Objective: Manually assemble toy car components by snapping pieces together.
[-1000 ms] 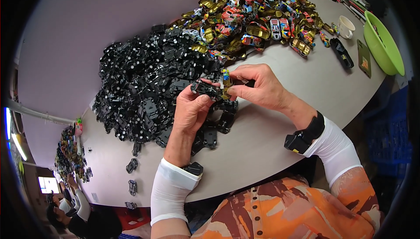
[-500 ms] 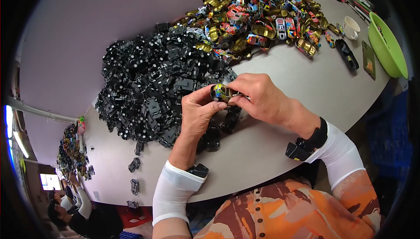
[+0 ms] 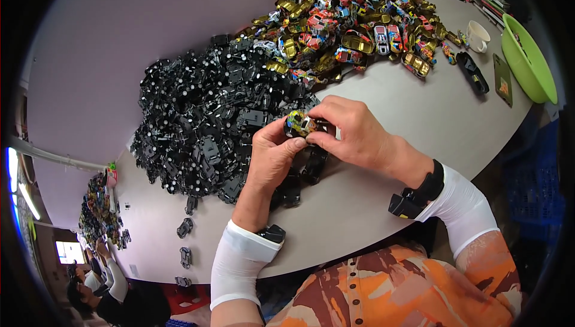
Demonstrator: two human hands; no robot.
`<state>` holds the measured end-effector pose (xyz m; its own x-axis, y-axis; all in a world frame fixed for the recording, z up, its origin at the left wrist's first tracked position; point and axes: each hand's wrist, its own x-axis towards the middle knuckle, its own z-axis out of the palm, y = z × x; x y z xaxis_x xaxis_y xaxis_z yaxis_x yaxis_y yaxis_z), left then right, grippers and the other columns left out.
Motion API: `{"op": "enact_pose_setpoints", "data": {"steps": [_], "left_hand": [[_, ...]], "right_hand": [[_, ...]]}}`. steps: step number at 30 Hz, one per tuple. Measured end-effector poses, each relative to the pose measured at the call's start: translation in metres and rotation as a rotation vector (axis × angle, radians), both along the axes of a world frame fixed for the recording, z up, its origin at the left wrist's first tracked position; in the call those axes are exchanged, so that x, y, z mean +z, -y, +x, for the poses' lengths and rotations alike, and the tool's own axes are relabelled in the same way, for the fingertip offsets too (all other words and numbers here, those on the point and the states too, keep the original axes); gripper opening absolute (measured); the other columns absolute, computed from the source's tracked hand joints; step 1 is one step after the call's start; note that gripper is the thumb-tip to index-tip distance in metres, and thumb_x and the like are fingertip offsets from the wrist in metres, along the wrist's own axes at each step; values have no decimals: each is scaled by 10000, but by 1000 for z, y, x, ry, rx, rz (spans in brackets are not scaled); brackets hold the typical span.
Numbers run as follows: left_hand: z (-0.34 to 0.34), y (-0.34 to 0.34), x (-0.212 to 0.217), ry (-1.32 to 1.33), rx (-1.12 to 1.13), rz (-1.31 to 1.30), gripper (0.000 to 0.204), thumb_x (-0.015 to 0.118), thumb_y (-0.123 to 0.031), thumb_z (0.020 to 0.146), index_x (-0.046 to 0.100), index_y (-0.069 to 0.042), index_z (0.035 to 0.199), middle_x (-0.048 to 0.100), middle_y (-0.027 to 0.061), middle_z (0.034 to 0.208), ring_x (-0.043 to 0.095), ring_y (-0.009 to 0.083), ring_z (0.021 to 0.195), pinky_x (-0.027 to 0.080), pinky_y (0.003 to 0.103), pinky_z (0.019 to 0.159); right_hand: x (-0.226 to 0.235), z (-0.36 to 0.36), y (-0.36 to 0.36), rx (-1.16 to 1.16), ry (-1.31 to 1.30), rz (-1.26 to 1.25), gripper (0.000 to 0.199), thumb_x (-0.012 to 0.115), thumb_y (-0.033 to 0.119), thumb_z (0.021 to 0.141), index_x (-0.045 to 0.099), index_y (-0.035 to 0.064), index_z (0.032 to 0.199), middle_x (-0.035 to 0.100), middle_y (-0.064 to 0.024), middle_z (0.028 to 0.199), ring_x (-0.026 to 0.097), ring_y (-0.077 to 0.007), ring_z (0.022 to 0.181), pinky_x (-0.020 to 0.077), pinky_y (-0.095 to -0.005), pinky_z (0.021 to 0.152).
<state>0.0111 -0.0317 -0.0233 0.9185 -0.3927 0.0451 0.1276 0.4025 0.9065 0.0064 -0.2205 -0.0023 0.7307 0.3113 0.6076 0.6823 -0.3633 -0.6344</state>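
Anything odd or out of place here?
No obvious spill or damage. Slightly odd: small dark toy-car pieces stray from the heap of black plastic chassis toward the edge of the pale grey table.

No word, number or sign can be read here. The held toy car carries coloured print, but this is too small for telling any letter. On the pile of bright car shells, the print is equally not readable. The flat green object bears an orange patch, without distinguishable writing.
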Motion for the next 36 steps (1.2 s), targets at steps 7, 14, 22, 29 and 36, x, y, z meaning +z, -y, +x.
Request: {"op": "enact_pose_setpoints", "data": {"steps": [7,14,22,29,36], "left_hand": [[1,0,1,-24,-21,-77,419,709,2,736,555,42,1123,627,98,1017,615,172,904,512,286,810],[0,0,-1,17,2,-64,429,725,4,715,573,61,1113,636,96,1007,611,163,910,499,282,829],[-4,1,-3,75,61,15,382,723,8,714,602,52,1074,643,84,976,617,145,871,498,258,801],[-7,1,4,301,174,288,346,752,11,683,641,32,1010,639,53,914,603,112,827,495,228,732],[-9,2,13,380,191,424,352,755,20,677,640,31,1010,626,42,895,595,99,800,501,221,705]], "right_hand": [[6,0,4,43,-79,18,199,681,70,711,596,-19,867,567,-131,748,565,-250,591,470,-337,554],[12,-3,0,66,-17,55,325,666,49,706,594,3,1019,580,-130,748,579,-272,628,473,-348,572],[17,-6,1,100,-80,-59,382,646,33,711,599,55,1089,586,-127,745,582,-279,643,474,-354,579],[18,-9,0,92,-106,-60,384,631,25,716,599,53,1097,576,-130,740,574,-286,656,472,-364,590],[12,-10,-4,46,-52,-7,417,629,-36,693,601,51,1099,576,-132,747,568,-279,638,473,-349,575]]}}
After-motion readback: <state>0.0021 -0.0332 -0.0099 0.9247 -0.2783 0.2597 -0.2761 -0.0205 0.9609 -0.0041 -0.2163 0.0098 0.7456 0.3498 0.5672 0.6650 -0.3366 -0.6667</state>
